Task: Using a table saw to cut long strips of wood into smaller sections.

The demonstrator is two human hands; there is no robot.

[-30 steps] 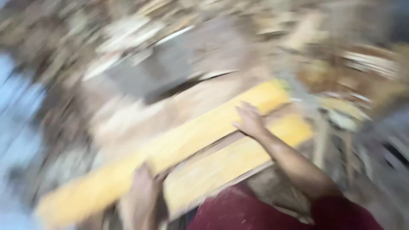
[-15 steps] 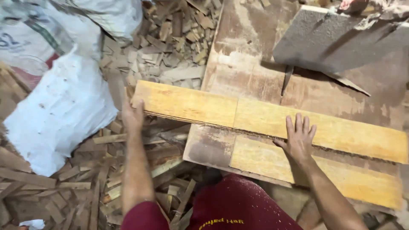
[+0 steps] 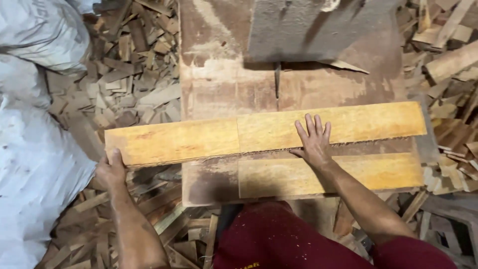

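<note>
Long yellow plank lies crosswise over the saw table, its left part sticking out well past the table's left edge, its right end near the table's right edge. Left hand grips the plank's overhanging left end at its near corner, thumb on top, fingers curled under and hidden; forearm runs straight up from the bottom of the view. Right hand lies flat, palm down, fingers spread and pointing away from the body, resting on the plank's near edge about midway along the table; it presses, does not clasp anything. Right forearm comes in at a slant from the lower right, red sleeve at the elbow. A second, shorter yellow board lies on the table along its near edge, just beside the plank with a narrow strip of table between, partly under the right wrist. Dark slot of the blade sits beyond the plank, under a grey guard at the far edge. Wood offcuts heap on the floor left and right; white sacks at far left.
</note>
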